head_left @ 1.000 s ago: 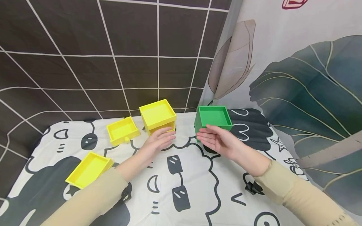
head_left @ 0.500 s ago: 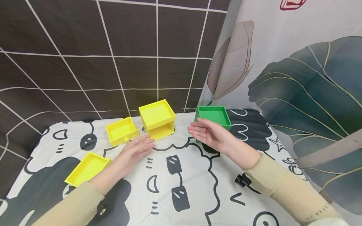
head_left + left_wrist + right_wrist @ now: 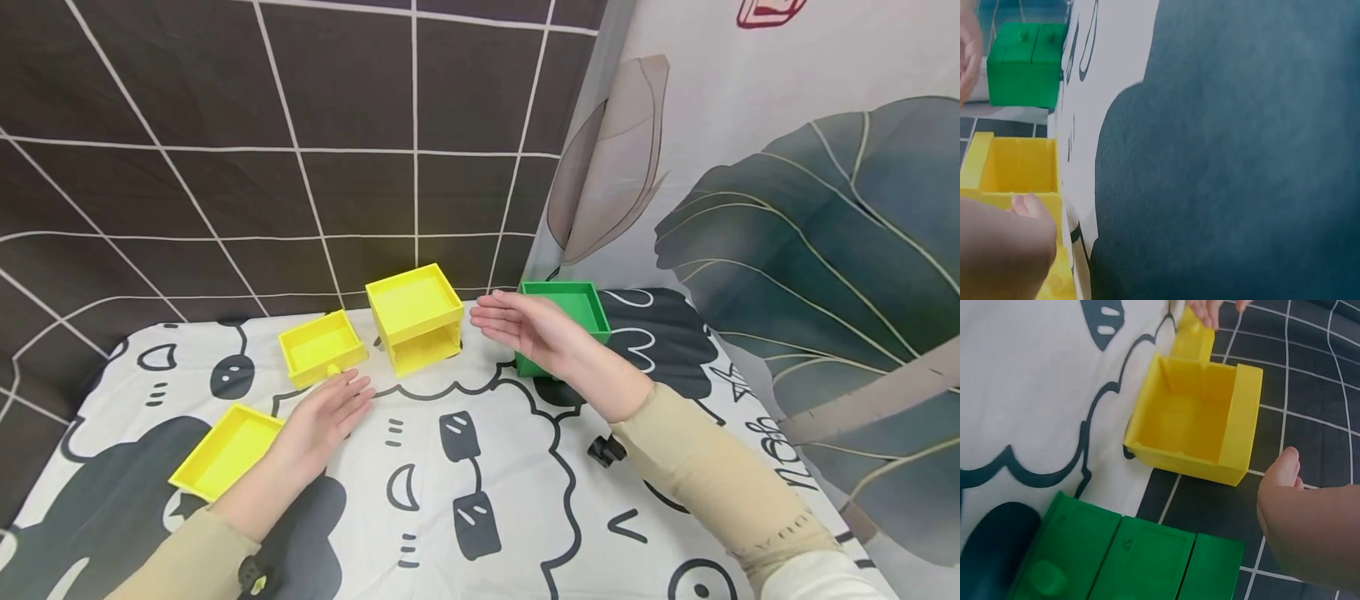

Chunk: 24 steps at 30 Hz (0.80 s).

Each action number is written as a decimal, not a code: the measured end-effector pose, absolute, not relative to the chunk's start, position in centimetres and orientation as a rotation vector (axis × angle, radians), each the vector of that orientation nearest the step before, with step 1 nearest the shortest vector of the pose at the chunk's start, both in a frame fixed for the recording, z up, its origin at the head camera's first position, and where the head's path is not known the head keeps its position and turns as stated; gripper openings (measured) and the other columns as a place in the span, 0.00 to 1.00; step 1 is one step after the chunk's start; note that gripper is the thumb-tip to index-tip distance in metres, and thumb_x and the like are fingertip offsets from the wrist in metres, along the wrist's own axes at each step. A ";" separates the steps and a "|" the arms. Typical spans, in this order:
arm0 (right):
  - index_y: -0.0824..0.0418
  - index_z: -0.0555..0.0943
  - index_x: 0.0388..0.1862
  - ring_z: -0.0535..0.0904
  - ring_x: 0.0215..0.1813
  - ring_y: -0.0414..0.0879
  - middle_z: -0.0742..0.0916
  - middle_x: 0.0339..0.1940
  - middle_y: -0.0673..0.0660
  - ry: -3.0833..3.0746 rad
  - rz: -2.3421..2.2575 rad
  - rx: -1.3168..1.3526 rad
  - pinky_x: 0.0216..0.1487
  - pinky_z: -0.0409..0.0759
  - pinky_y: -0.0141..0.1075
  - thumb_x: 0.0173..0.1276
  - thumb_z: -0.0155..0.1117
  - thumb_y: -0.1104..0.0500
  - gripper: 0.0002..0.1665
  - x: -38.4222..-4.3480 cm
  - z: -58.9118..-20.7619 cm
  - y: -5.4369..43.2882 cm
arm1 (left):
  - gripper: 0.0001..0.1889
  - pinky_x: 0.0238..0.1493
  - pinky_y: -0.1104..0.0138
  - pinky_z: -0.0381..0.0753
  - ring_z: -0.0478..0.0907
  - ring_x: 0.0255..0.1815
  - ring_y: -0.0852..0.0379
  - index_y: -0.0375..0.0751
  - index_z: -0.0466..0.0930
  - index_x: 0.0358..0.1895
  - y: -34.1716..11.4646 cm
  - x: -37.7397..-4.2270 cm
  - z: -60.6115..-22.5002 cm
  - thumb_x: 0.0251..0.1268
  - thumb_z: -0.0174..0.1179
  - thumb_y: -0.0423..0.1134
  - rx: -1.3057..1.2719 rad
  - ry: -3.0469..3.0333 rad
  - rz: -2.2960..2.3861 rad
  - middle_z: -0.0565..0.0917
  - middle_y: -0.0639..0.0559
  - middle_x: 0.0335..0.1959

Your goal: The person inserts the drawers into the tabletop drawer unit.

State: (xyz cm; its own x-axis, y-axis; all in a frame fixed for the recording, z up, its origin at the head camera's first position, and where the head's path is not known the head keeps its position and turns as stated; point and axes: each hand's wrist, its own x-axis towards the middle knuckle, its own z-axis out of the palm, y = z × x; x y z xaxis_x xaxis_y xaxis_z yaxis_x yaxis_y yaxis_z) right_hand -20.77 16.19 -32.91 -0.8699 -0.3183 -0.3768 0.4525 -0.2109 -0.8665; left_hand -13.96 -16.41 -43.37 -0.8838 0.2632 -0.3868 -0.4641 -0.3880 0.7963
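Below, printed cloth [image 3: 517,475], behind, gridded drape [image 3: 360,192], left hand [image 3: 324,417] and right hand [image 3: 531,332] outstretched, empty, yellow box [image 3: 415,298] between.

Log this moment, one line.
left hand: empty, near knobbed yellow drawer | right hand: empty, by green cabinet | yellow cabinet: front open | yellow tray: on cloth

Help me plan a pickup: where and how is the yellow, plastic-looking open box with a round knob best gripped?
Probably by the knobbed wall, coming from above on the near side, thumb outside, fingers inside: the box sits upright, top open, and that wall faces the left hand.
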 end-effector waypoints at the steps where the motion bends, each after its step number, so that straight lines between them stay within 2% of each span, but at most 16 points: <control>1: 0.70 0.66 0.80 0.78 0.76 0.56 0.79 0.76 0.66 1.592 -2.110 0.153 0.69 0.83 0.36 0.87 0.51 0.56 0.30 -21.0 -32.9 16.0 | 0.30 0.78 0.69 0.73 0.84 0.60 0.69 0.43 0.49 0.85 -16.4 -13.9 -43.3 0.89 0.42 0.45 -0.315 1.387 2.292 0.80 0.60 0.65; 4: 0.69 0.67 0.81 0.72 0.81 0.58 0.75 0.80 0.67 1.652 -2.113 0.133 0.72 0.80 0.38 0.86 0.53 0.57 0.30 -21.6 -33.0 15.3 | 0.31 0.82 0.68 0.68 0.81 0.63 0.68 0.45 0.46 0.86 -16.1 -13.7 -43.0 0.89 0.40 0.47 -0.435 1.341 2.303 0.68 0.50 0.80; 6: 0.68 0.67 0.81 0.73 0.80 0.58 0.76 0.79 0.66 1.697 -2.126 0.119 0.74 0.78 0.39 0.86 0.53 0.58 0.30 -22.0 -33.1 14.8 | 0.31 0.82 0.69 0.67 0.77 0.70 0.64 0.46 0.45 0.86 -16.1 -13.6 -43.1 0.89 0.39 0.48 -0.482 1.300 2.319 0.57 0.46 0.87; 8: 0.69 0.68 0.80 0.74 0.79 0.59 0.76 0.79 0.67 1.732 -2.153 0.105 0.72 0.79 0.37 0.85 0.54 0.59 0.29 -22.4 -33.1 14.3 | 0.29 0.82 0.70 0.66 0.69 0.79 0.59 0.47 0.47 0.85 -16.2 -13.5 -43.2 0.90 0.37 0.47 -0.517 1.264 2.340 0.51 0.46 0.89; 10: 0.70 0.69 0.79 0.75 0.78 0.60 0.77 0.77 0.68 1.762 -2.178 0.101 0.71 0.80 0.37 0.85 0.56 0.60 0.29 -22.7 -33.3 13.9 | 0.27 0.82 0.70 0.65 0.60 0.86 0.55 0.48 0.50 0.84 -16.2 -13.5 -43.4 0.90 0.37 0.46 -0.548 1.227 2.363 0.49 0.46 0.90; 12: 0.70 0.71 0.77 0.75 0.78 0.60 0.79 0.76 0.68 1.775 -2.202 0.116 0.70 0.80 0.37 0.83 0.58 0.60 0.28 -23.1 -33.4 13.5 | 0.26 0.83 0.71 0.65 0.54 0.88 0.53 0.48 0.50 0.83 -16.3 -13.4 -43.4 0.90 0.36 0.46 -0.573 1.195 2.382 0.48 0.46 0.89; 19: 0.72 0.71 0.76 0.76 0.77 0.60 0.79 0.76 0.68 1.861 -2.228 0.119 0.76 0.78 0.39 0.81 0.60 0.62 0.29 -24.2 -34.3 12.2 | 0.35 0.84 0.72 0.61 0.48 0.90 0.56 0.45 0.32 0.88 -16.2 -13.4 -43.1 0.90 0.33 0.49 -0.622 1.090 2.437 0.43 0.49 0.91; 24: 0.70 0.74 0.74 0.77 0.76 0.59 0.81 0.74 0.66 1.930 -2.250 0.134 0.78 0.77 0.41 0.80 0.62 0.62 0.28 -25.1 -35.1 11.7 | 0.37 0.84 0.73 0.59 0.47 0.90 0.59 0.49 0.28 0.88 -15.9 -13.7 -42.5 0.89 0.34 0.54 -0.709 0.974 2.481 0.41 0.54 0.91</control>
State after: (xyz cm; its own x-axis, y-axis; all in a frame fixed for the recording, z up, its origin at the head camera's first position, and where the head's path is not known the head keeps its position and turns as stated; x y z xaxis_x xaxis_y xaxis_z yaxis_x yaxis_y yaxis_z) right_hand -25.06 11.65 -35.13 -0.9808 -0.0735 -0.1806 0.1897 -0.1454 -0.9710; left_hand -13.72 -15.93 -42.51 -0.8001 0.1615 -0.5778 -0.5114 -0.6871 0.5161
